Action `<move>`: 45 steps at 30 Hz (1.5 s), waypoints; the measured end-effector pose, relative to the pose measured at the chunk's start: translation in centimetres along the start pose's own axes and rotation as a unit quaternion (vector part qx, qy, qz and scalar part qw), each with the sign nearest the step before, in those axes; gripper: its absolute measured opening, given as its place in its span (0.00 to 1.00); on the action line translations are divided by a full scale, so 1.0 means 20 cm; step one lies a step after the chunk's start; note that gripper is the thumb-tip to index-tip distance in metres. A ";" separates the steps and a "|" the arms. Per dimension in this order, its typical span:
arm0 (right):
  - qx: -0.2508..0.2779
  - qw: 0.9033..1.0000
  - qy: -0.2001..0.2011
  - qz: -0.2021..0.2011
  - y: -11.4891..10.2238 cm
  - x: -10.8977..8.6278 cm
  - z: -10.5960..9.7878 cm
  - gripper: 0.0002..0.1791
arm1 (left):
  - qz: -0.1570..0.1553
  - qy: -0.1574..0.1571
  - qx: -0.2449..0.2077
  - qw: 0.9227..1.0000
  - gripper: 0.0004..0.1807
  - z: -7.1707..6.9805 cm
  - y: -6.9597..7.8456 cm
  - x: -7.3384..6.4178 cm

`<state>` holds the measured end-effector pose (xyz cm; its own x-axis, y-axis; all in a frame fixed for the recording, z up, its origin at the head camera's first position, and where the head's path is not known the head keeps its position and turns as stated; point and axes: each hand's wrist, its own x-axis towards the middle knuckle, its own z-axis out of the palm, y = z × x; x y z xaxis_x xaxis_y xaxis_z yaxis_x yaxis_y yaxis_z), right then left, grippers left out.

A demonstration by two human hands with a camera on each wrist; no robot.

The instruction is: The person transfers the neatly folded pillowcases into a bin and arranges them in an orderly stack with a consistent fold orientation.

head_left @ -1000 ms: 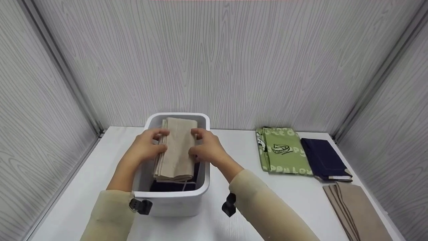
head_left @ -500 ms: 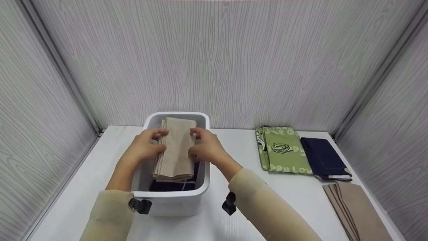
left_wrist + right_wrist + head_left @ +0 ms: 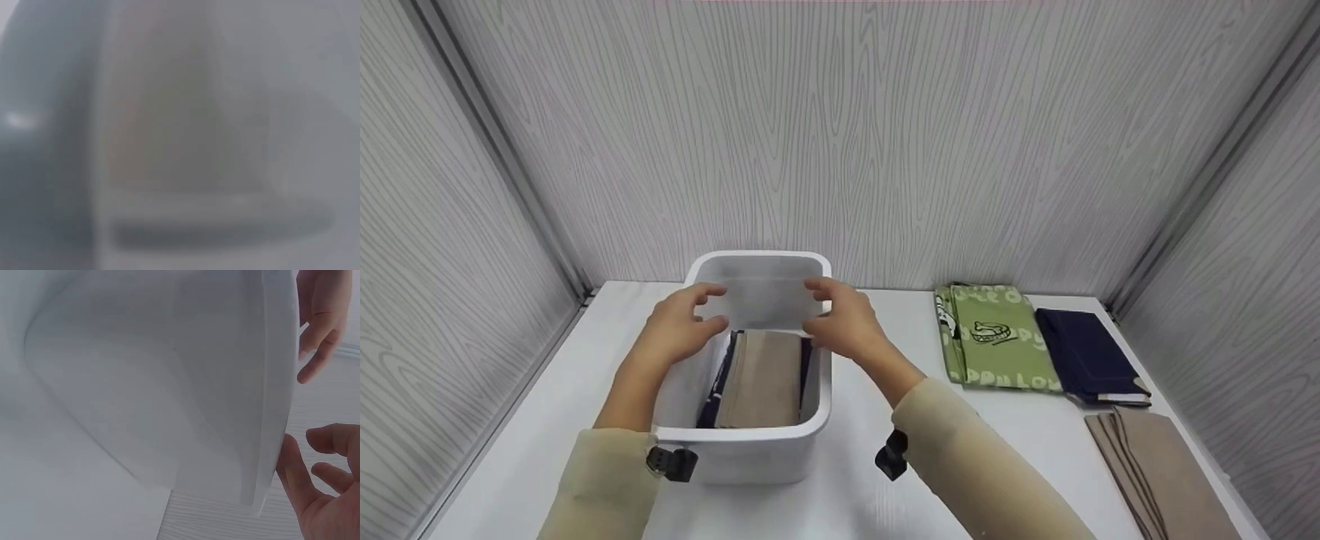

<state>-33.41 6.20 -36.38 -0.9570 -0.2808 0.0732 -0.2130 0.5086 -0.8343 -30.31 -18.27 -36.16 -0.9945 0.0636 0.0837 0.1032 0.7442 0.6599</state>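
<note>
A white plastic bin stands on the white table, left of the middle. Inside its near end lies a folded beige cloth, with dark navy cloth showing along its sides. Over the bin's left rim hovers my left hand, fingers loosely bent and holding nothing. Opposite it, my right hand hangs over the right rim, its thumb and fingers spread apart around bare air. In the right wrist view the right hand shows beside the bin's rim. The left wrist view is a blurred close-up of a pale surface.
To the right of the bin lies a folded green printed cloth. Beside it is a folded navy cloth, and nearer the front right, a folded taupe cloth. Wood-grain panels enclose the table at the back and both sides.
Both hands have let go of the folded beige cloth, which has dropped down into the bin's near end. The hands have moved slightly apart, the right one shifting rightward.
</note>
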 end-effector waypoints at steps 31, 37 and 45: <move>-0.086 0.990 0.111 0.019 0.58 -0.27 -0.56 0.30 | 0.278 0.159 0.069 0.945 0.20 0.56 0.57 -0.04; -0.126 0.983 0.130 0.034 0.77 -0.34 -0.64 0.31 | 0.332 0.129 0.087 0.930 0.21 0.75 0.68 -0.08; -0.159 0.974 0.149 0.054 0.98 -0.44 -0.73 0.32 | 0.336 0.084 0.126 0.930 0.25 0.98 0.70 -0.08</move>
<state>-32.01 30.55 -45.40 -0.9819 0.0134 0.1888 -0.1123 0.7619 -0.6379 -27.74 5.09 -41.77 -0.6875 0.4824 0.5429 0.6714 0.7070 0.2220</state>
